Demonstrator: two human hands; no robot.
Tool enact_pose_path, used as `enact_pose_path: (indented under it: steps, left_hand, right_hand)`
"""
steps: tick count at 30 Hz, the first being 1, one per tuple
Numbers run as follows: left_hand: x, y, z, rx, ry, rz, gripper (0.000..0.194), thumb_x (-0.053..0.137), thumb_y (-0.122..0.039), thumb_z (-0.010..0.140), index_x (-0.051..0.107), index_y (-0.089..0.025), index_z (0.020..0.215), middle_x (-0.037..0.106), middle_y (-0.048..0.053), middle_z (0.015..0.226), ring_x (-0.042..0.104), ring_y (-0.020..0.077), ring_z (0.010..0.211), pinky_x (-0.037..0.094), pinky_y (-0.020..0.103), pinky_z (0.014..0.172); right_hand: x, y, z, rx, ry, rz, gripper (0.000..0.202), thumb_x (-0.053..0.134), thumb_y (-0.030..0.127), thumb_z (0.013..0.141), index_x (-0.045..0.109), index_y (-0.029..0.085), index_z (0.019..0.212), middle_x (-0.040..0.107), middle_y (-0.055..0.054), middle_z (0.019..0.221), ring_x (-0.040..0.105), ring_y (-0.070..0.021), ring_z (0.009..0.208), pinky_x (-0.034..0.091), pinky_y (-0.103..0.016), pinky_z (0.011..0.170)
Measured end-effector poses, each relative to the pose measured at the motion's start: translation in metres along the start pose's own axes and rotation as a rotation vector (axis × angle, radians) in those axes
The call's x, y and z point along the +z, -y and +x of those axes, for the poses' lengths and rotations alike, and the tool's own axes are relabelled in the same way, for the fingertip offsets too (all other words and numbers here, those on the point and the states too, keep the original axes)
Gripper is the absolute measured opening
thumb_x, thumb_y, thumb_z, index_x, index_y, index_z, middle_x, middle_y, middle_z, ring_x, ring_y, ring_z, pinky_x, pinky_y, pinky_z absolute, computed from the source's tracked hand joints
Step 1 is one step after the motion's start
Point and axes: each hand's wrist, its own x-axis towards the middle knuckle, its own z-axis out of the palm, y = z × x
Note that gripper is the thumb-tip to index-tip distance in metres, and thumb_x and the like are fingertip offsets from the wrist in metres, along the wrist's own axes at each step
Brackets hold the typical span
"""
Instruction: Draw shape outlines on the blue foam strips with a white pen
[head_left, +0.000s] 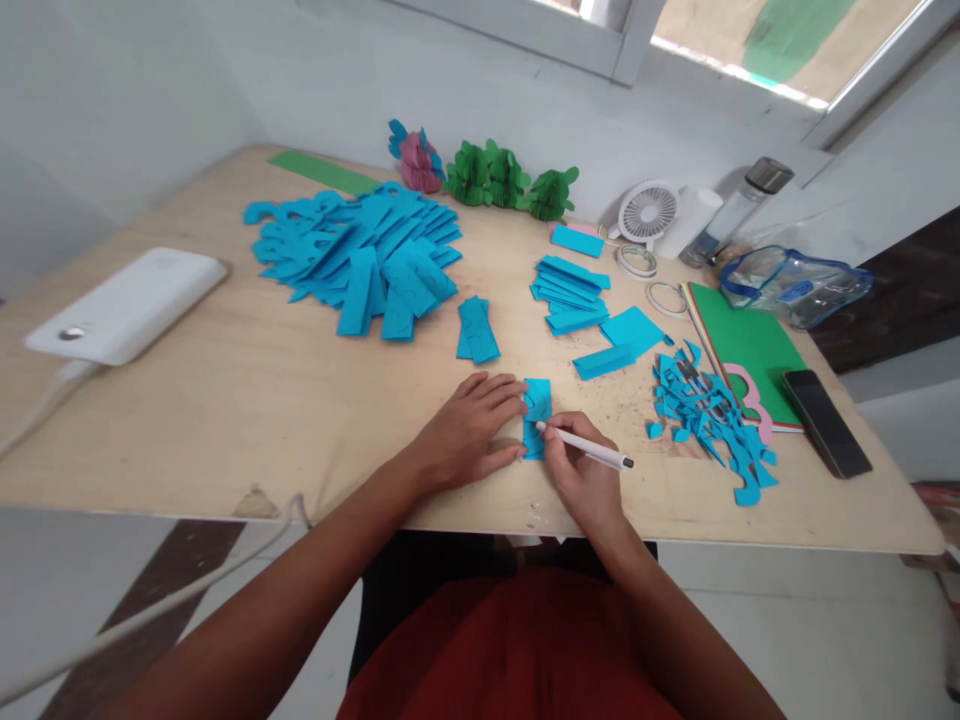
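Note:
A small blue paper strip (pixel 535 398) lies upright before me near the table's front edge, with curved pen lines on it. My left hand (pixel 471 430) rests flat on the table, its fingertips touching the strip's left edge, fingers spread. In my right hand (pixel 583 470) is a white pen (pixel 589 446), pinched between thumb and fingers, its tip on the strip. Just beyond lie a couple of blue strips (pixel 477 330) with drawn lines. A folded blue piece (pixel 604 361) lies to the right, beside a flat blue sheet (pixel 634 330).
A big pile of blue paper pieces (pixel 352 250) covers the back left. Blue scraps (pixel 701 400), green paper (pixel 750 350) and a phone (pixel 826 422) lie right. A white power bank (pixel 127 305) sits left. Green paper figures (pixel 487 175), a fan (pixel 648 212) and a bottle (pixel 739 212) line the wall.

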Motion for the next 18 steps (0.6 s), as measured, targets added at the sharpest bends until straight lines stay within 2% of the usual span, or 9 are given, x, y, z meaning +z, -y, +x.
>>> enact_pose_path:
  steps: [18]
  left_hand:
    - [-0.0003, 0.0002, 0.0, -0.008, -0.002, -0.007, 0.039, 0.063, -0.035, 0.083, 0.058, -0.019, 0.119, 0.056, 0.014, 0.139, 0.043, 0.0317, 0.136, 0.028, 0.054, 0.115]
  right_hand:
    - [-0.005, 0.0048, -0.0039, -0.033, -0.025, -0.125, 0.01, 0.052, 0.026, 0.088, 0.061, 0.023, 0.085, 0.069, -0.002, 0.076, 0.064, -0.0184, 0.072, 0.048, -0.03, 0.067]
